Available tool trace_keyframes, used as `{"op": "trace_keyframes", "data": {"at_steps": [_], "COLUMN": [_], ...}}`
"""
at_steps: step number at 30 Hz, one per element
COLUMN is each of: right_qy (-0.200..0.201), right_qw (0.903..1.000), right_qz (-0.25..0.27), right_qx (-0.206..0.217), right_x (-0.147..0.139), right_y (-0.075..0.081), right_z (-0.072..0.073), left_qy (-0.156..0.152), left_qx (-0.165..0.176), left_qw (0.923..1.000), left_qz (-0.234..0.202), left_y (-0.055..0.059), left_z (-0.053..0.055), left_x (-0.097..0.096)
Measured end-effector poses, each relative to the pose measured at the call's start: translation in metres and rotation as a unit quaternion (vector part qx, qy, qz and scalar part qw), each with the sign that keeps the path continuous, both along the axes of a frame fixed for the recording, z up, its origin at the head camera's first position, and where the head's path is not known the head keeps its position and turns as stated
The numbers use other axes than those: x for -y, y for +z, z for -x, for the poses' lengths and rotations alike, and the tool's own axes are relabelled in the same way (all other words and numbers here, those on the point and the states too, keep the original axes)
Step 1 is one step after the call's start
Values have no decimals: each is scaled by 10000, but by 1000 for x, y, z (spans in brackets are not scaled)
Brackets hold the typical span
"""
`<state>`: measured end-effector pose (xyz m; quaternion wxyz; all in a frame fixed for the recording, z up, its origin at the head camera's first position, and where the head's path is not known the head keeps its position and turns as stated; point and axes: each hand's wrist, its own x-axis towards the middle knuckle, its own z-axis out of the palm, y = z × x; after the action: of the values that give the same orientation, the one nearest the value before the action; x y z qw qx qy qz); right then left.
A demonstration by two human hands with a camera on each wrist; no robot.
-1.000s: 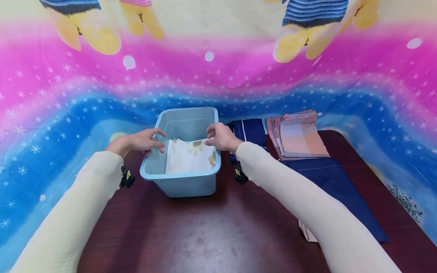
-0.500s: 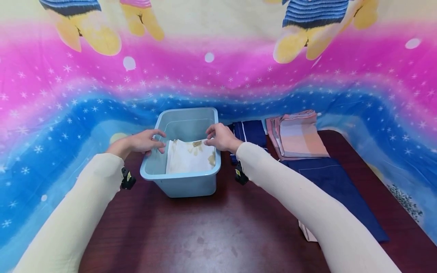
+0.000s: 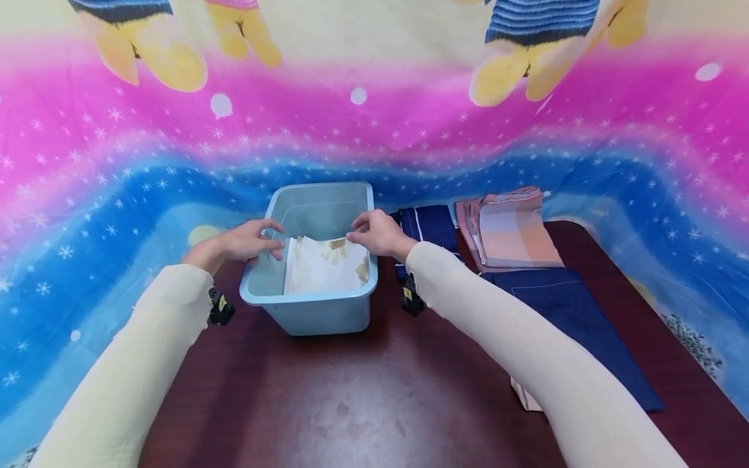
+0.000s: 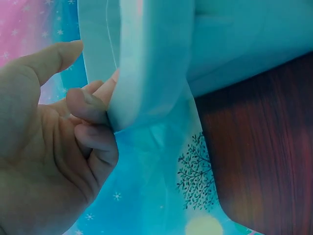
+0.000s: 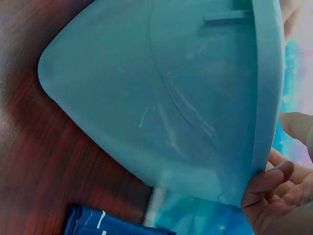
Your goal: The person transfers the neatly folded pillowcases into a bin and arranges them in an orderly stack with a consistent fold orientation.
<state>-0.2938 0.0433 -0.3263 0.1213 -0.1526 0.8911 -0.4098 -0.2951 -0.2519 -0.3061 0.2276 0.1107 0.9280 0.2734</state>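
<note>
A pale blue-green plastic bin (image 3: 310, 299) stands on the table. Inside it, toward the front, lies a folded white cloth (image 3: 328, 273) with brownish floral patches. My left hand (image 3: 246, 240) is over the bin's left rim, its thumb apart from the loosely bent fingers. Some of its fingers touch the rim (image 4: 156, 58) in the left wrist view, others reach inside. At the right rim is my right hand (image 3: 380, 233), its thumb and index tips close together near the cloth's back right corner. Bent fingers (image 5: 264, 183) of that hand touch the outer rim.
Right of the bin sit a folded navy cloth with white stripes (image 3: 433, 227), a folded peach checked cloth (image 3: 515, 234) and a large flat navy cloth (image 3: 573, 325). The dark red-brown table (image 3: 339, 403) is bordered by a printed curtain (image 3: 409, 123).
My right hand's fingertips have shifted slightly left, with thumb and index closer together. My left hand, the bin and the cloths look nearly unchanged.
</note>
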Motion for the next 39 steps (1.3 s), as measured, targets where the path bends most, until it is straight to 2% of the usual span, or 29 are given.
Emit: {"op": "trace_keyframes", "data": {"at_steps": [9, 14, 21, 27, 33, 39], "right_qy": [191, 344, 664, 793, 878, 805], "right_qw": [9995, 9987, 9970, 9952, 9931, 9932], "right_qz": [235, 369, 327, 463, 609, 726], "right_qx": [133, 8, -244, -350, -489, -418], "right_x": [-7, -10, -17, -25, -32, -41], "right_y": [1, 0, 5, 4, 3, 4], "right_z": [-4, -7, -11, -16, -22, -28], "left_qy": [175, 320, 385, 540, 439, 210], "left_qx": [-221, -406, -707, -1031, -1262, -1370], "left_qw": [9995, 9986, 9962, 9921, 9902, 9890], "left_qz": [-134, -129, -325, -467, -404, -513], "left_y": [-1, -3, 1, 6, 12, 15], "left_z": [-6, -9, -13, -22, -36, -46], "left_x": [-2, -1, -1, -4, -15, -30]}}
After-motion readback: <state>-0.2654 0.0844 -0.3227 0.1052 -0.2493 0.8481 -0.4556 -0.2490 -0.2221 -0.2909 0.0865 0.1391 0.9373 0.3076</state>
